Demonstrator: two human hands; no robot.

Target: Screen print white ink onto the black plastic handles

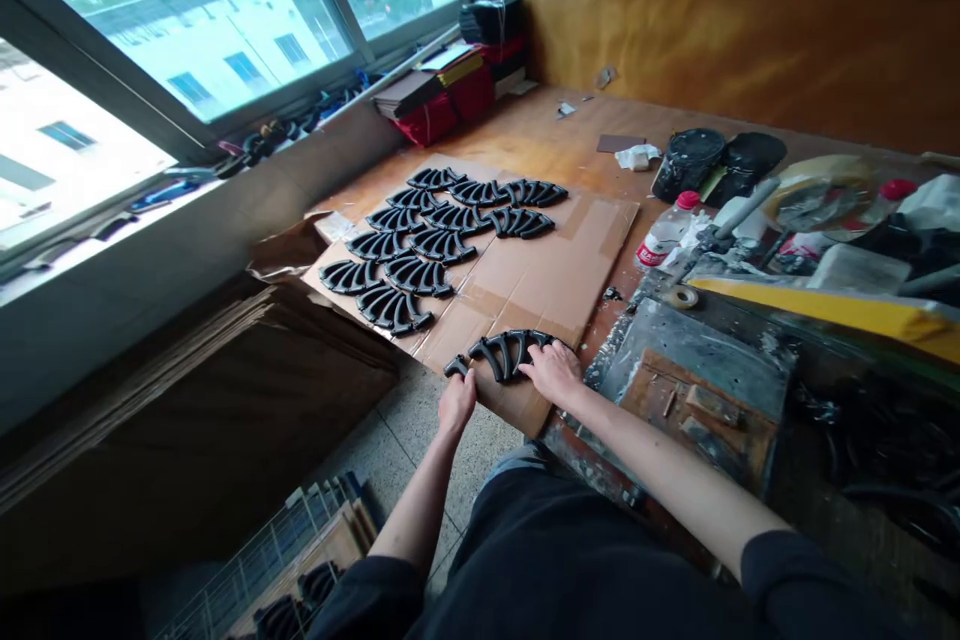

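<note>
Several black curved pieces (499,357) lie side by side in a fan near the front edge of a cardboard sheet (517,270). My left hand (457,402) grips a separate short black piece (455,365) at the left end of this row, its fingers closed round the lower end. My right hand (553,370) rests over the right part of the row, fingers spread on the pieces. Farther back on the cardboard, more black fan-shaped groups (416,272) lie in overlapping rows.
Right of the cardboard are a red-capped bottle (660,235), black containers (691,160), a tape roll (682,296) and a metal plate (701,350). Stacked cardboard (187,390) stands at the left, a wire rack (274,550) below. Red boxes (450,105) sit by the window.
</note>
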